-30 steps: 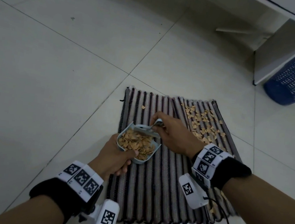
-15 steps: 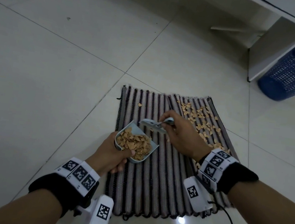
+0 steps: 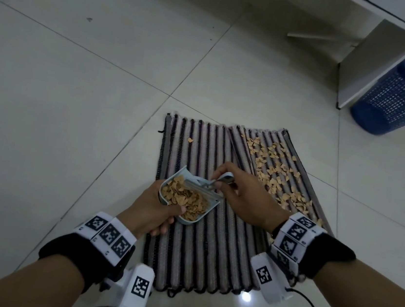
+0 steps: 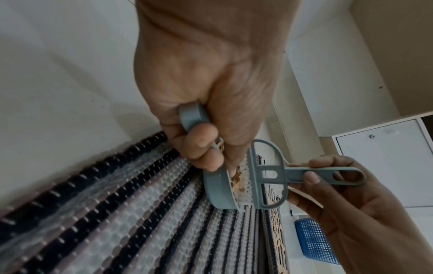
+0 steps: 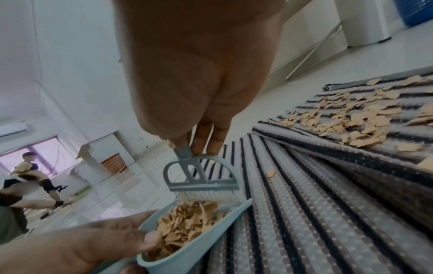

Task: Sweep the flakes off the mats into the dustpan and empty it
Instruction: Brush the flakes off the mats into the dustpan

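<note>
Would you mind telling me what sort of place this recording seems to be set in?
Probably an indoor room in a home or workspace: a glossy white tiled floor, white furniture beside a blue mesh wastebasket, and striped floor mats.

Dim, cool light; glare spot on tiles [image 3: 246, 297]; wrist views warped, blurred.

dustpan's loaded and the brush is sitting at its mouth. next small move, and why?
Probably lift the brush clear and carry the dustpan level toward the blue basket. The pan is heaped with flakes, the left hand has a grip on its handle, and the right hand holds the brush bristles at its open edge. The right mat is not yet swept.
</note>
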